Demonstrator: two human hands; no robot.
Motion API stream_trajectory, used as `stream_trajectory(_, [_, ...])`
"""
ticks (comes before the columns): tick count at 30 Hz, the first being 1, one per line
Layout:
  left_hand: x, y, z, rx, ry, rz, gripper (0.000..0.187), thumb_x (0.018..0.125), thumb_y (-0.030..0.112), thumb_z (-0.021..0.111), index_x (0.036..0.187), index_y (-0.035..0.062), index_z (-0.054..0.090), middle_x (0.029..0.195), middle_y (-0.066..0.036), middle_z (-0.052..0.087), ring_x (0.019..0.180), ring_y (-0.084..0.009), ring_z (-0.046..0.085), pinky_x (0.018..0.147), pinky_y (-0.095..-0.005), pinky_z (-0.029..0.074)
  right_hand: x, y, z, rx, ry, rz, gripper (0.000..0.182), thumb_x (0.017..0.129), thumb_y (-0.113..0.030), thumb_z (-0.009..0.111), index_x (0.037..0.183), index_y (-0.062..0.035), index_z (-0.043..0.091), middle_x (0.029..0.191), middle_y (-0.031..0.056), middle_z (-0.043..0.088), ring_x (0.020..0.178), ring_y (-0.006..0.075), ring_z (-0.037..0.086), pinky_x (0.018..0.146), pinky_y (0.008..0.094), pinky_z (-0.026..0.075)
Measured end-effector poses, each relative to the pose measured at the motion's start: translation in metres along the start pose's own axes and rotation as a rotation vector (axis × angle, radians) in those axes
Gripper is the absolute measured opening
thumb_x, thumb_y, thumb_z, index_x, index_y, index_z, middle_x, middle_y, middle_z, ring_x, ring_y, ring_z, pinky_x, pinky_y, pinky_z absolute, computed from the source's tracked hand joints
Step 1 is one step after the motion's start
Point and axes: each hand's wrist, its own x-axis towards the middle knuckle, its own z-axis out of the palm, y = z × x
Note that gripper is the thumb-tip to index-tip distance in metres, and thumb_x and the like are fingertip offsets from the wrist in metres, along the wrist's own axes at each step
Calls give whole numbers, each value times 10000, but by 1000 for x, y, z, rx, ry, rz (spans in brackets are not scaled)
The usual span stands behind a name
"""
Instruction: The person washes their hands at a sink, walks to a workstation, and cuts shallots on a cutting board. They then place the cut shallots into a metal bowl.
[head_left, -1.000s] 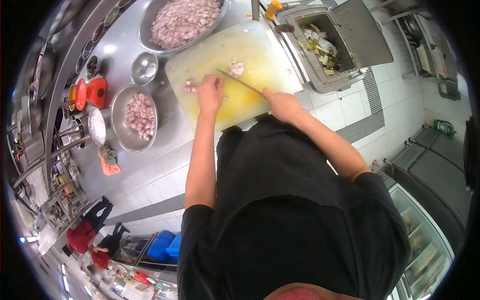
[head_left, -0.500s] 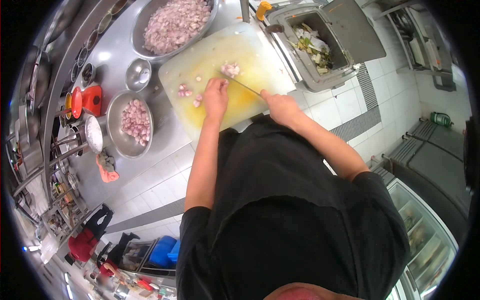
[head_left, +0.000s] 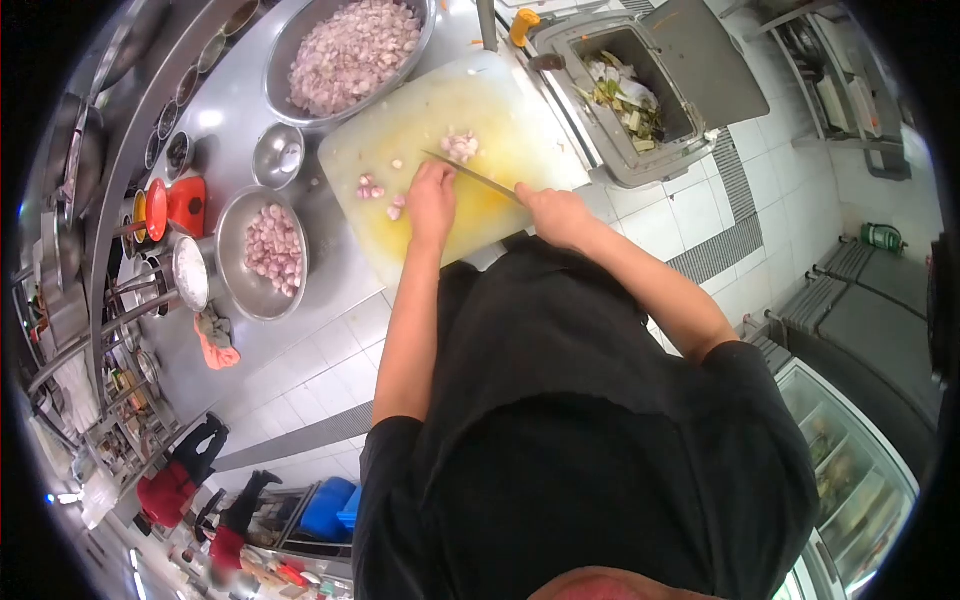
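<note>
Head view: right hand (head_left: 553,212) clenches the knife (head_left: 470,175), left hand (head_left: 431,197) pins shallots on the cutting board (head_left: 400,120); large bowl (head_left: 300,40) holds much chopped, smaller bowl (head_left: 235,225) remains uncut.

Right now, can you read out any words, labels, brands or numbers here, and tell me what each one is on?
None can be read. The cutting board, the knife, the metal bowls and the open bin show no lettering. The containers on the shelf are too small and blurred to read.

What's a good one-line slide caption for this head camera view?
Right hand holds a knife over a cutting board, left hand steadying chopped pieces beside metal bowls.
</note>
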Motion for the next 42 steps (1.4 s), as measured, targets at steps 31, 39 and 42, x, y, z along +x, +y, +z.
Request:
stream_trajectory(31, [13, -7, 16, 147, -1, 257, 145, 889, -45, 625, 1011, 22, 666, 1057, -161, 673, 1008, -372, 640, 868, -435, 526, -14, 5, -9, 93, 14, 122, 387, 874, -19, 564, 1256, -45, 507, 851, 199, 729, 815, 394, 731, 697, 494, 574])
stream_trajectory(39, [13, -15, 21, 178, 2, 280, 161, 872, -53, 614, 1003, 21, 670, 1061, -171, 680, 1013, -371, 649, 890, -443, 539, -10, 9, -3, -87, 209, 14, 306, 866, -58, 603, 1156, -62, 505, 735, 121, 707, 674, 326, 727, 568, 436, 561])
stream_trajectory(42, [17, -19, 21, 196, 20, 274, 163, 867, -53, 614, 1002, 18, 670, 1058, -167, 685, 1006, -370, 656, 883, -447, 543, -17, -1, -17, -162, 148, 22, 311, 867, -56, 603, 1163, -63, 508, 735, 120, 707, 671, 326, 727, 560, 428, 562])
